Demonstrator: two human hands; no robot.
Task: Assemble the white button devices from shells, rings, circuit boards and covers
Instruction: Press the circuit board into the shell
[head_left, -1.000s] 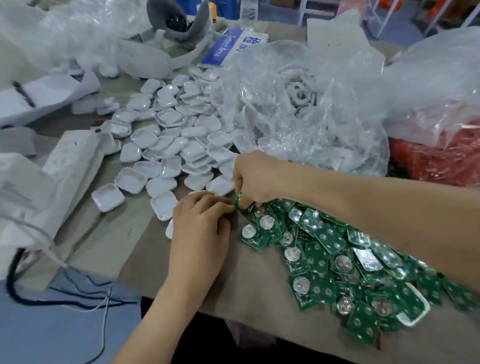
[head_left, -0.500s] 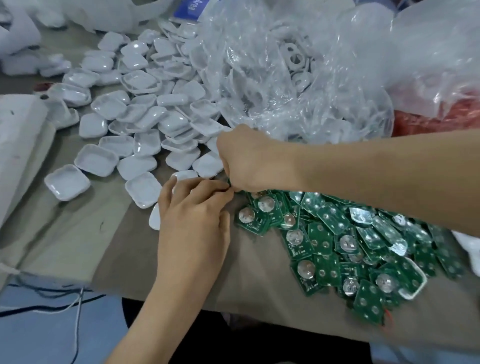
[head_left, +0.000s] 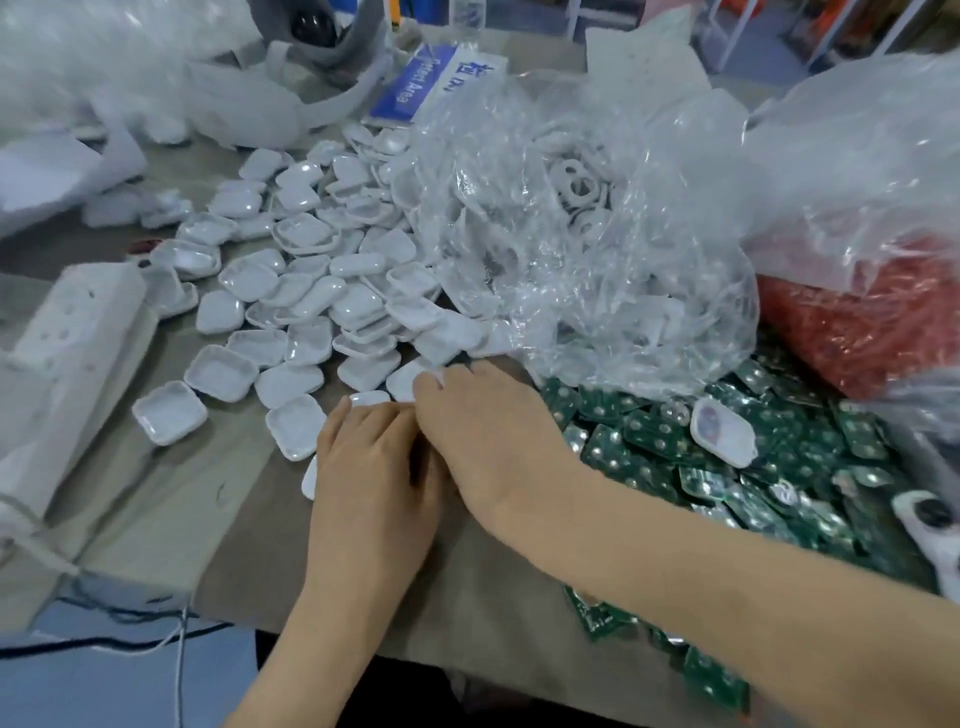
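My left hand (head_left: 371, 478) and my right hand (head_left: 488, 441) lie backs up and pressed together at the table's front middle. Their fingertips meet out of sight, so whatever is between them is hidden. A white shell (head_left: 310, 477) peeks out from under my left hand. Several white shells (head_left: 311, 291) lie spread just beyond both hands. Green circuit boards (head_left: 675, 447) are heaped to the right, under my right forearm. White rings (head_left: 576, 187) show inside a clear plastic bag (head_left: 597, 312). One closed white device (head_left: 722, 428) rests on the boards.
A white power strip (head_left: 78, 332) lies at the left, with cables (head_left: 104, 642) hanging off the table's front edge. A bag of red parts (head_left: 857, 322) sits at the right. A blue sign (head_left: 415, 78) and more plastic wrapping are at the back.
A second ago my right hand pinched a green board at the heap's edge. It has since moved left against my left hand. The camera view has also shifted.
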